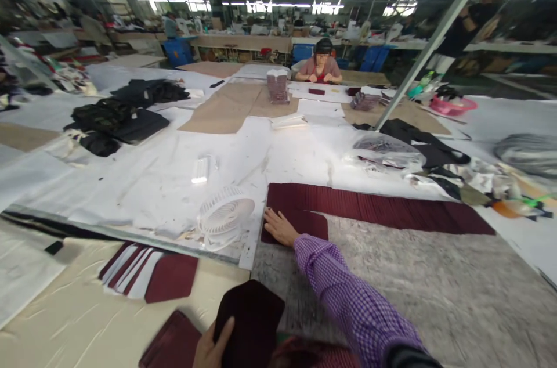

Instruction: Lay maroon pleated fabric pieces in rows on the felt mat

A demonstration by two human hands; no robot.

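At the bottom of the view my left hand (213, 347) grips a dark maroon fabric piece (250, 316), thumb on top; its other fingers are mostly hidden. My right hand (281, 227), in a purple checked sleeve, reaches forward and lies flat with fingers stretched on a maroon fabric piece (314, 225) at the grey board's left edge. Beyond it, a long row of overlapping maroon pieces (383, 208) runs to the right. Below my left hand's side lies another maroon stack (172, 340). A fanned set of maroon and white pieces (172, 278) rests on the cream cloth.
A small white fan (226, 218) stands left of my right hand. The grey board (418, 275) spans the right front. Dark garments (126, 115) and a plastic bag (387, 150) lie farther off. Across the table sits a person (319, 63) near stacked pieces (278, 88); a slanted pole (435, 43) rises at right.
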